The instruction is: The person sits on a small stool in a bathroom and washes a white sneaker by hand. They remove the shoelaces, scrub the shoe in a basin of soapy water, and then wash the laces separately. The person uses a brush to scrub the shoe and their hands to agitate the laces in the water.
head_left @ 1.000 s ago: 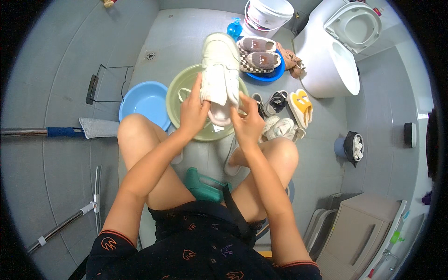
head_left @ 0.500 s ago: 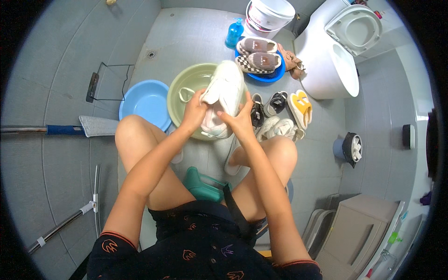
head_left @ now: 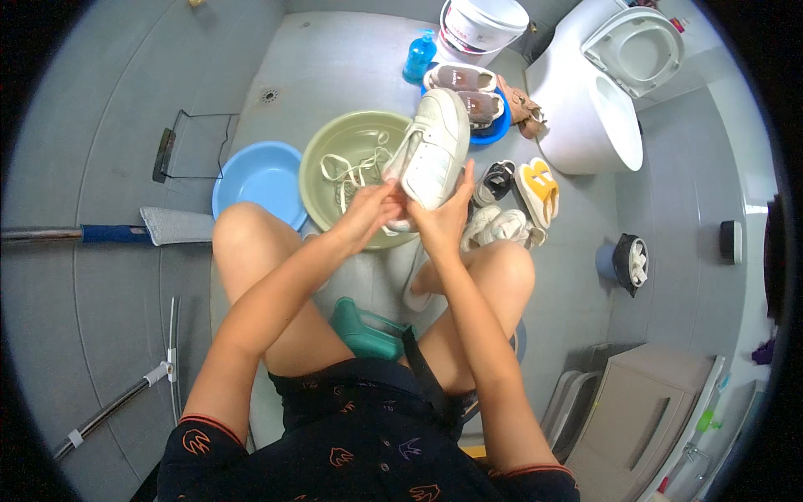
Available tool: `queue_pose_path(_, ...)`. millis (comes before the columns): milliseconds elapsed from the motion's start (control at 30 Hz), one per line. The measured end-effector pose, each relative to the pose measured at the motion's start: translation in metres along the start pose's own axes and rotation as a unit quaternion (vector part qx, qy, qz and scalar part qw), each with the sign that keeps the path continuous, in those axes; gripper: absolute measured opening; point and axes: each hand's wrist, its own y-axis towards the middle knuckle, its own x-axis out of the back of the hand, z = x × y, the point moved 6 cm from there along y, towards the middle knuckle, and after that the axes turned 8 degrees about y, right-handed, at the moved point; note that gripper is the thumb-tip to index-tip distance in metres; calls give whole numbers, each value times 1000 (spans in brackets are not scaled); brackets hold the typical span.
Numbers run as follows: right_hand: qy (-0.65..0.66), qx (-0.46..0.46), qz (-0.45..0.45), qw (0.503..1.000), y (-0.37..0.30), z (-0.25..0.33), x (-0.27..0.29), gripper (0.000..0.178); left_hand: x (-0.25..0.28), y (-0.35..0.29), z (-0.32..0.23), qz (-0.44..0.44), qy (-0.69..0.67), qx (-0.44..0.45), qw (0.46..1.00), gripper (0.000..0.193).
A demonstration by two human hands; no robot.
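Above the right-hand rim of the green basin (head_left: 347, 134), head view: one white shoe (head_left: 437, 138), raised and tilted, its toe directed toward the basin's far edge and rightward, its heel toward the person. Right hand (head_left: 443, 207): closed around the heel end of the white shoe, thumb and fingers on the upper. Left hand (head_left: 368, 216): fingers drawn narrow, the tips at the shoe's left side near the opening; whether they pinched it could not be told. Green basin: placed on the floor (head_left: 335, 63), before the person's knees, with pale laces (head_left: 355, 176) lying loose inside, toward its left and middle. Light-blue basin (head_left: 259, 188): just beside the green basin's left rim. Toward the floor's far edge stood a white bucket (head_left: 478, 38) and, just left of it, a blue pump bottle (head_left: 419, 60). Nearer than these was a small blue basin (head_left: 503, 130), bearing a pair of shoes (head_left: 460, 79) with greyish-brown insoles, partly hidden behind the white shoe; brown footwear (head_left: 520, 107) lay next to its right rim. Right of the green basin, on the floor: dark sandals (head_left: 497, 181), yellow-and-white slippers (head_left: 539, 191) and more white footwear (head_left: 504, 227). Between the person's thighs was a green plastic article (head_left: 360, 330), its kind unclear.
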Motion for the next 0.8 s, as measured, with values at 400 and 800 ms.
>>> queue_pose_path(400,-39,35,17,998,0,10,-10,107,-7,17,-16,45,-308,5,950,44)
queue_pose_path(800,135,-100,20,986,-6,-12,-23,107,-25,6,-46,79,-318,-41,944,51)
